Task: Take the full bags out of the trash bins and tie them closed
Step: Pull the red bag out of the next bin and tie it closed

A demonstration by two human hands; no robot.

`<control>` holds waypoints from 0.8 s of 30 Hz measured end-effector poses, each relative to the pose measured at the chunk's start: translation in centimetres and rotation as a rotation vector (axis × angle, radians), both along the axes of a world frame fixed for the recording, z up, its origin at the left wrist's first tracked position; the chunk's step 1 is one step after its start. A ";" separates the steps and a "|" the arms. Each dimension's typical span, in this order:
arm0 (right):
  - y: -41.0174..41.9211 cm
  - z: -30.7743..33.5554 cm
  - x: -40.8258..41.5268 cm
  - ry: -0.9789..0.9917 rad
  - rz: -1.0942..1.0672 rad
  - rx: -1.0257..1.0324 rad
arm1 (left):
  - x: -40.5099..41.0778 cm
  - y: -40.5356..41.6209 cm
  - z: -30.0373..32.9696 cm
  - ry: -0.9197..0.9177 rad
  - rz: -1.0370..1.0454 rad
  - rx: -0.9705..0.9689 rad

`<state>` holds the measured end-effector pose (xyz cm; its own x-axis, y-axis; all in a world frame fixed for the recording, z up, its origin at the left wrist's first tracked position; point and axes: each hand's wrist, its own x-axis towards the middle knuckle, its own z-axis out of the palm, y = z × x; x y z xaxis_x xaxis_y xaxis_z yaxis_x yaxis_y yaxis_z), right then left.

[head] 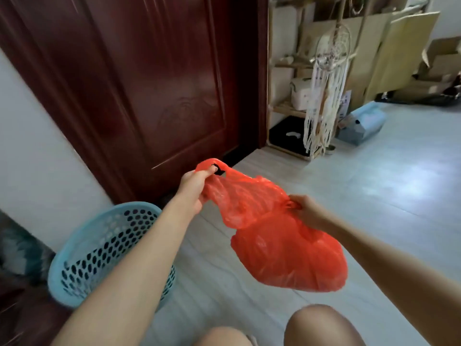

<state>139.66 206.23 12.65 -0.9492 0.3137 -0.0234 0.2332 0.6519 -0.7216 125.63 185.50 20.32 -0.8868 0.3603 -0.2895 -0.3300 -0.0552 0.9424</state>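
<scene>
The blue bin [104, 248] sits at my eight o'clock, its bag already out. My left hand [193, 189] pinches one handle of the red bag [282, 245] at eleven; my right hand [308, 212] grips the other at one, spreading them for knotting.

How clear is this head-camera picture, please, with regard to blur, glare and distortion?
Head view: wide-angle bending bows the door and shelf; daylight glare washes the floor at right; the basket and the left edge are smeared; the red bag and both hands stay fairly sharp.
</scene>
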 end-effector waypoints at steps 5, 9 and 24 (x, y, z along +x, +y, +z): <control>4.3 -3.1 2.5 -0.245 -0.095 0.236 | 0.0 2.9 -2.8 -0.082 -0.219 -0.011; 7.7 -4.1 4.0 -0.517 -0.153 0.416 | -1.0 5.9 -5.8 0.031 -0.213 -0.077; 11.5 0.8 10.2 -0.264 -0.717 -0.282 | -0.1 10.6 -5.8 0.036 -0.207 0.301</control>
<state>149.87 217.75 13.48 -0.4717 0.7922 -0.3873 0.7106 0.0815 -0.6988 125.51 196.12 14.53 -0.7937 0.5978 -0.1129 -0.3303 -0.2676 0.9051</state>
